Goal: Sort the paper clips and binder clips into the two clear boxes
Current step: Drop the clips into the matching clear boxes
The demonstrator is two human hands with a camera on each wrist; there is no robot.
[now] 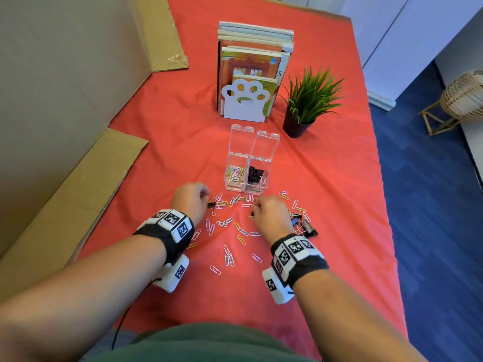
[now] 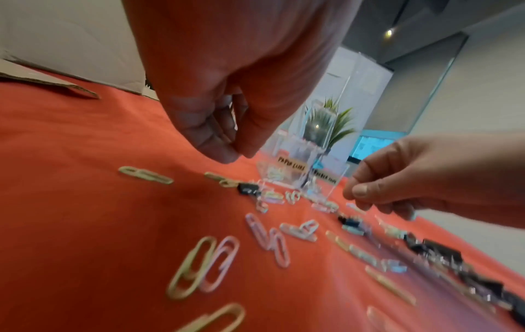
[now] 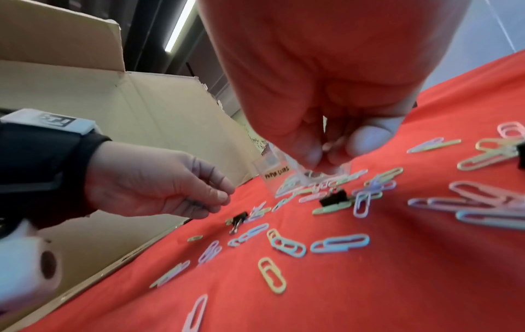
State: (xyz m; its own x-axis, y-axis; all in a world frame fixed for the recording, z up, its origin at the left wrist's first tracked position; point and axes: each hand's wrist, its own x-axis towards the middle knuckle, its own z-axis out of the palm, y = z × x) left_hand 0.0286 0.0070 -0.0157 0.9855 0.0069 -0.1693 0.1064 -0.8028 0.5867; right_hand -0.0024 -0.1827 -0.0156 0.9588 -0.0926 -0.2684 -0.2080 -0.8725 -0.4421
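Two clear boxes stand side by side with lids up: the left box (image 1: pixel 234 188) holds coloured paper clips, the right box (image 1: pixel 257 189) holds black binder clips. Loose paper clips (image 1: pixel 228 253) lie scattered on the red cloth in front of them. My left hand (image 2: pixel 238 155) hovers just above the cloth with thumb and fingertips pressed together, nothing visible between them; a black binder clip (image 1: pixel 211 205) lies beside it. My right hand (image 3: pixel 326 155) pinches a small glinting paper clip low over the pile. More binder clips (image 1: pixel 306 227) lie to its right.
Behind the boxes stand a white paw-shaped bookend with books (image 1: pixel 245 103) and a potted plant (image 1: pixel 300 121). Cardboard sheets (image 1: pixel 78 194) line the left side. The red cloth's right edge (image 1: pixel 384 205) drops to a blue floor.
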